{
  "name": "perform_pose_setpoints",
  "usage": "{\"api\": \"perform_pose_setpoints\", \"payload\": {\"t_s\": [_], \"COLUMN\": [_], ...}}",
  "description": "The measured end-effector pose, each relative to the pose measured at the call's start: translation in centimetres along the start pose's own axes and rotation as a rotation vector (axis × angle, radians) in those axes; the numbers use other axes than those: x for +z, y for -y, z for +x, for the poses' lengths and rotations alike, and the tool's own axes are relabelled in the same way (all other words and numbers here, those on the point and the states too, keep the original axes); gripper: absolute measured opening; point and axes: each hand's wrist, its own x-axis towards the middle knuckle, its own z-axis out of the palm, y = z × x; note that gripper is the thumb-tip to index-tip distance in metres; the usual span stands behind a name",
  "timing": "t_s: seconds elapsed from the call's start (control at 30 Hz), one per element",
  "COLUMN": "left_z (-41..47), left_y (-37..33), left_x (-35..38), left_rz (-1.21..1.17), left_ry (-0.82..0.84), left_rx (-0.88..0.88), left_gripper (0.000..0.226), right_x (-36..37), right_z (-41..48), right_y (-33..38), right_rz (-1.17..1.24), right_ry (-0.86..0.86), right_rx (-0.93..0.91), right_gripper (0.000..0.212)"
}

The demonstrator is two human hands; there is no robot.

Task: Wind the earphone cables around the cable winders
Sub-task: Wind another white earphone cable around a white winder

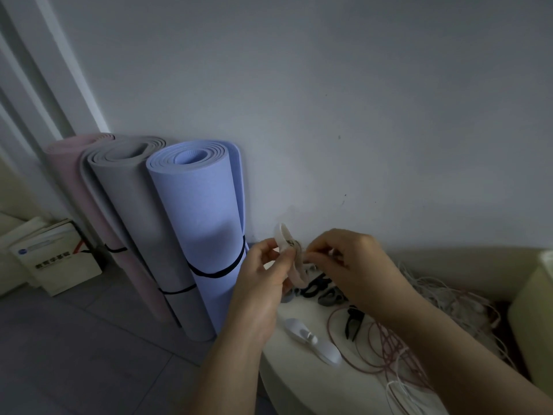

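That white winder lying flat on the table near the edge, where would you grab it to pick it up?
Probably across its narrower middle, pinching the two long sides from above. The white winder lies flat on the table, long and slim, running diagonally, with its far end toward the left hand. The pink cable loops close on its right, so coming from the table-edge side looks clearer.

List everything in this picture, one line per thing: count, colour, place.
yoga mats: three, pink, grey, blue; rolled, upright against the wall, left.
bag: one, cream, on the floor, far left.
held winder: one, pale, between both hands.
white winder: one, on the table, near the left forearm.
dark winders: several, black and grey, on the table under the hands.
cables: tangled, reddish and white, table's right side.
left hand: grips the held winder.
right hand: pinches at the held winder.
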Motion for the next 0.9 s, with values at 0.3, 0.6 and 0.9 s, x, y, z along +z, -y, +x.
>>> {"api": "perform_pose_setpoints", "payload": {"t_s": [0.3, 0.6, 0.9], "left_z": [-0.8, -1.1, -0.9], "left_y": [-0.2, -0.3, -1.3], "left_x": [0.1, 0.3, -0.2], "left_rz": [0.228, 0.006, -0.164], "left_ry": [0.308, 0.369, 0.352], "left_rx": [0.025, 0.017, 0.027], "left_gripper": [0.04, 0.032, 0.028], "right_x": [-1.2, -1.4, -2.6], "right_z": [0.1, 0.3, 0.3], "right_y": [-0.2, -0.3, -0.2], "right_rz": [0.303, 0.444, 0.609], "right_ry": [-0.171, -0.197, -0.074], "right_rx": [0.298, 0.36, 0.373], "right_gripper": [0.007, 0.014, 0.026]}}
